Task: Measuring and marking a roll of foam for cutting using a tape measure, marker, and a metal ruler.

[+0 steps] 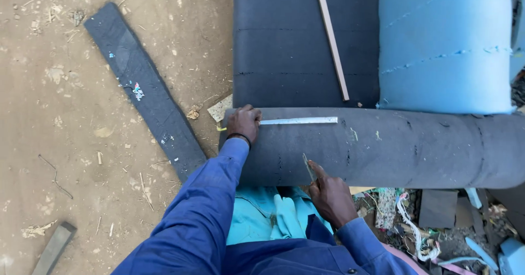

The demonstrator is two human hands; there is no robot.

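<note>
A dark grey foam roll lies across the front of a dark grey foam slab. My left hand presses one end of a metal ruler flat onto the top of the roll, with a yellow bit showing at the hand's left. My right hand grips a thin blade whose tip rests against the near side of the roll, just below the ruler. Both arms wear blue sleeves.
A light blue foam block sits at the upper right. A thin wooden stick lies on the slab. A long dark foam strip lies on the dirt floor at left. Foam and fabric scraps are piled at lower right.
</note>
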